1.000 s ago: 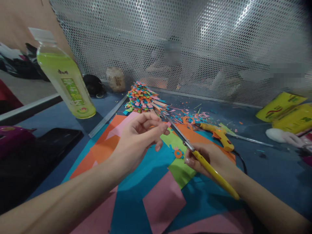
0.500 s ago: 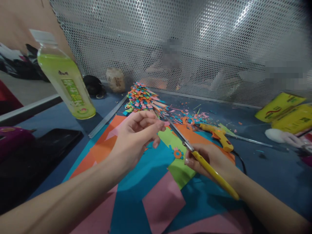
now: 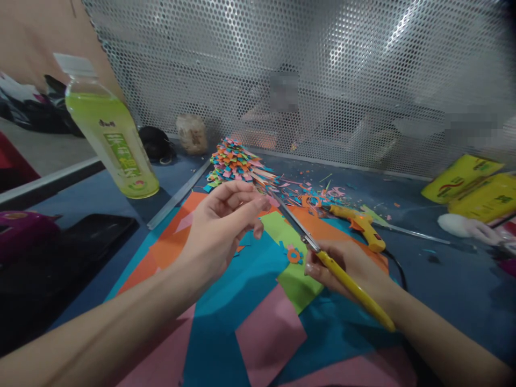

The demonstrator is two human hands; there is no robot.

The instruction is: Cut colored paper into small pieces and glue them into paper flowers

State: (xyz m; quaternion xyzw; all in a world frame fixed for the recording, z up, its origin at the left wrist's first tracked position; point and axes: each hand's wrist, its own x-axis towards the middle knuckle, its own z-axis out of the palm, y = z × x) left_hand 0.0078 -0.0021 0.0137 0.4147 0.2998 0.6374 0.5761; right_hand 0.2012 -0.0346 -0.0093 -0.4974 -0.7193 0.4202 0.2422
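Observation:
My left hand is held over the coloured sheets, its thumb and index finger pinched on a small pink paper piece. Beside those fingertips are the blades of the yellow-handled scissors, seen nearly edge-on. My right hand is closed around the scissors near the pivot. A small orange ring with blue tabs lies below the blades, on a green paper sheet. Beyond my left hand stands a cone of layered paper strips in several colours.
Paper scraps lie behind a yellow glue gun. A bottle of green drink stands at the left, near a dark phone-like slab. Yellow packets lie at the right. Perforated metal mesh closes the back.
The pink piece and my left fingertips have shifted slightly up and to the left. My right hand and the scissors stay almost where they were.

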